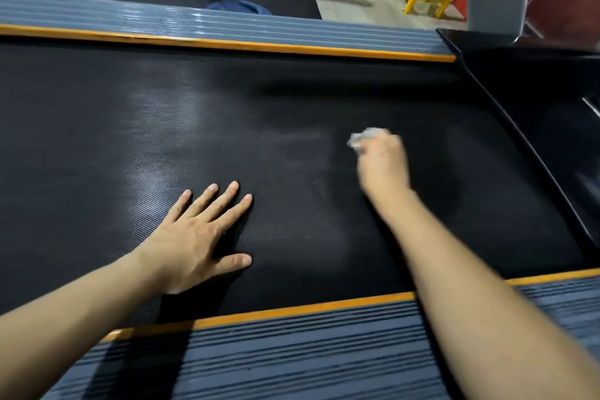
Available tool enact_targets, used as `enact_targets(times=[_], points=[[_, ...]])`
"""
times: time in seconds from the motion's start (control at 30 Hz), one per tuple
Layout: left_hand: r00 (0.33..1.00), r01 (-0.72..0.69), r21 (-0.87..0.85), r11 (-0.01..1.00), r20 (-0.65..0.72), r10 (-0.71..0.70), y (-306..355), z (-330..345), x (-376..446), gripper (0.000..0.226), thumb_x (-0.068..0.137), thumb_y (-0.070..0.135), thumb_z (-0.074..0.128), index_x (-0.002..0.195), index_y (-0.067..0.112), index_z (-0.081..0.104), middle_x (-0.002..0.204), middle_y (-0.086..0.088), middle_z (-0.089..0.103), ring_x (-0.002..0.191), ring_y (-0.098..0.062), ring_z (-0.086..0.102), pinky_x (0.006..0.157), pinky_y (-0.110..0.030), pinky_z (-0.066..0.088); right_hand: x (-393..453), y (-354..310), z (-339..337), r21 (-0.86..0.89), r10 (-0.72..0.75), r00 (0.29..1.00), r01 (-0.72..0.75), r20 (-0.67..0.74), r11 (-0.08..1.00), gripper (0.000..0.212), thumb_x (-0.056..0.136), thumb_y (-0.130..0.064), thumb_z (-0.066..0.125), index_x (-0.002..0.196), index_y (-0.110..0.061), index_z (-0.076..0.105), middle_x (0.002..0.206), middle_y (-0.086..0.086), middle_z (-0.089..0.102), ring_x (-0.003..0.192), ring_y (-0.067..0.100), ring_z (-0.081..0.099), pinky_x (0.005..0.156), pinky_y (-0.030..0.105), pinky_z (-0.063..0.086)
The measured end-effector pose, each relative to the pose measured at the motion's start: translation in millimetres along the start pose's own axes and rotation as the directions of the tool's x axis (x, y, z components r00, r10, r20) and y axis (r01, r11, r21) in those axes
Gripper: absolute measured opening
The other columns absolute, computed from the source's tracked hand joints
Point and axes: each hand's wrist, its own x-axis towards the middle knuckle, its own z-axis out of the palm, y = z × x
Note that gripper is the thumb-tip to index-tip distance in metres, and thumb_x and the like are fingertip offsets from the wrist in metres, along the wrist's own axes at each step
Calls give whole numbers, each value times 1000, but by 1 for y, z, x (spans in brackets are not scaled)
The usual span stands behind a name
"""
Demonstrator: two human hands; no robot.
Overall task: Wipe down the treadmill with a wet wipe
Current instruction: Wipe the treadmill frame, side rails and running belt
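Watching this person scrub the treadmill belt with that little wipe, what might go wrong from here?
1. The left hand lies flat on the treadmill belt; if the belt slipped or ran, the person might lurch forward.
2. The wet wipe is a small crumpled wad in the right hand, so knuckles may scrape the textured belt.
3. Pale damp streaks show on the belt; left wet, it may be slippery.

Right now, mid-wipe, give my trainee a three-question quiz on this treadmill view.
1. True or false: the left hand lies flat on the black belt.
2. The wet wipe is gripped by: A) the left hand B) the right hand C) neither.
3. What colour are the stripes edging the belt?

Key: 1 true; 2 B; 3 orange.
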Motion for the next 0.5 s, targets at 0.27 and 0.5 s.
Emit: enact_targets(times=[0.27,0.5], points=[[1000,25,-36,999,6,-24,1,0,1,107,59,97,1,153,50,-19,162,17,-29,153,-14,-23,126,-42,-10,-37,-24,-4,86,-192,981,190,12,978,31,85,-41,55,95,-17,72,98,3,72,91,25,63,79,36,49],[1000,13,-31,999,19,-13,1,2,3,118,50,103,-10,153,48,-21,161,16,-30,154,-17,-21,125,-44,-10,-48,-19,-2,194,13,1000,-13,-1,981,37,91,-31,43,82,-11,73,85,10,69,77,25,65,63,32,47]])
